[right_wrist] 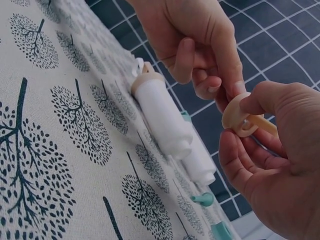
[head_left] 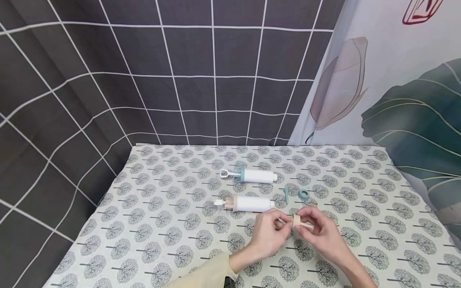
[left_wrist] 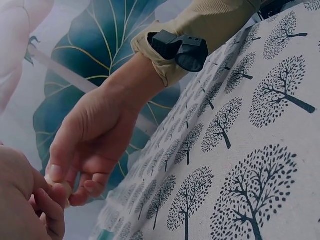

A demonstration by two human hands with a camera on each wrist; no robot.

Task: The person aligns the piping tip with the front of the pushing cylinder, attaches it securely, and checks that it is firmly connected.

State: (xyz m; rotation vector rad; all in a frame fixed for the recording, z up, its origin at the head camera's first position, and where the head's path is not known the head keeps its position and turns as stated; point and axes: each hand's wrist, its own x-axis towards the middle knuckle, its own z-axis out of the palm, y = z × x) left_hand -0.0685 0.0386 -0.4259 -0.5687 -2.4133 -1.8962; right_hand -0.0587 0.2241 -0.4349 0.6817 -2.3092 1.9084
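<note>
A beige ring-shaped cap (right_wrist: 231,116) is between the two hands, above the near right part of the table, with a slim beige stick-like piece (right_wrist: 263,124) through its opening. My right hand (head_left: 320,232) grips the ring between thumb and fingers; the stick runs back toward its palm. From the other side my left hand (head_left: 271,231) pinches at the ring's edge with thumb and index fingertip. Just beyond the hands lies a white syringe-like tube with a beige collar (head_left: 252,203). Behind it is a matching tube with a teal collar (head_left: 258,176).
A small teal nozzle-like piece (head_left: 286,195) and a teal ring (head_left: 303,195) lie beyond the hands, right of the tubes. Tree-print cloth (head_left: 155,240) covers the table. A dark grid curtain (head_left: 191,96) hangs behind, a leaf-print one (head_left: 407,120) at right.
</note>
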